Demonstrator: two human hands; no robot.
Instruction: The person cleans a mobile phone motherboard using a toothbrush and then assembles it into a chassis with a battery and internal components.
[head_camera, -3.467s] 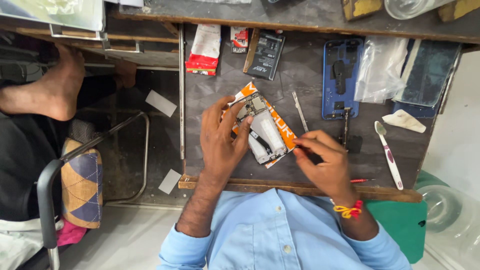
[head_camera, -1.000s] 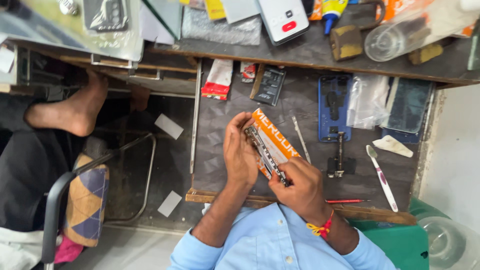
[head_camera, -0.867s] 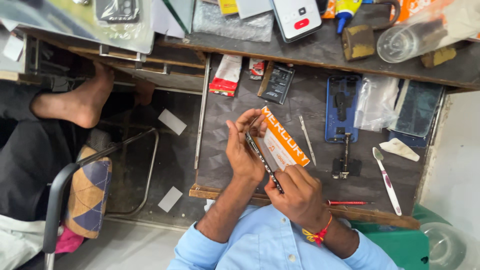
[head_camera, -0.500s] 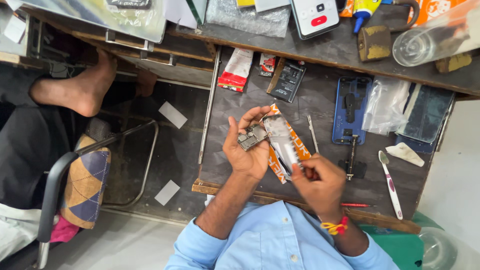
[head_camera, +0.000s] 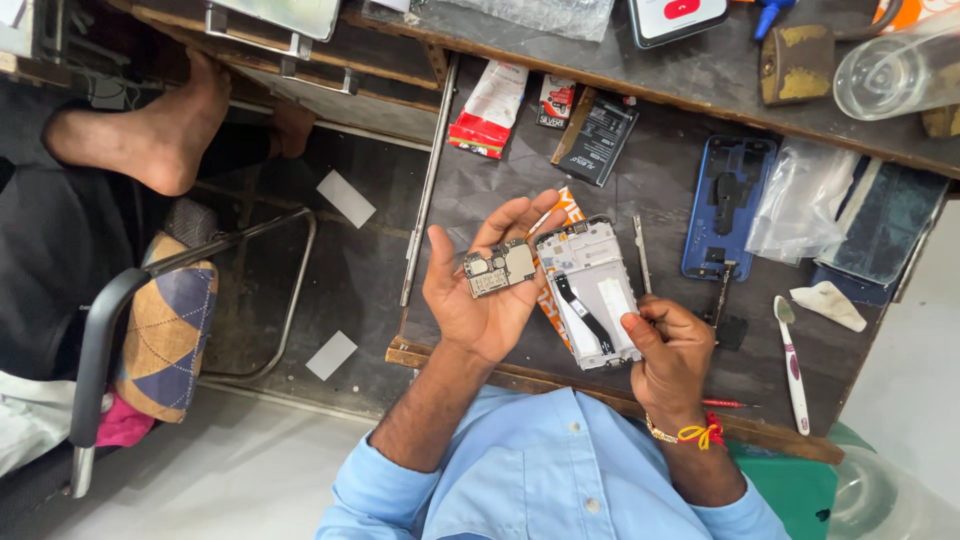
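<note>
My left hand lies palm up over the dark workbench, and a small phone circuit board rests on its fingers. My right hand pinches the lower right edge of an opened white phone frame, which has a black ribbon cable running down its middle. The frame lies just right of the left hand, over an orange packet. Both sleeves are light blue, and a red and yellow thread is tied round the right wrist.
On the bench are a blue phone back cover, metal tweezers, a toothbrush, clear plastic bags, a black battery and a red-white packet. A glass stands on the upper shelf. Another person's bare foot and a chair are at left.
The circuit board has come away from the phone frame and now lies in my open left palm. My right hand has taken the frame, which moved to the right.
</note>
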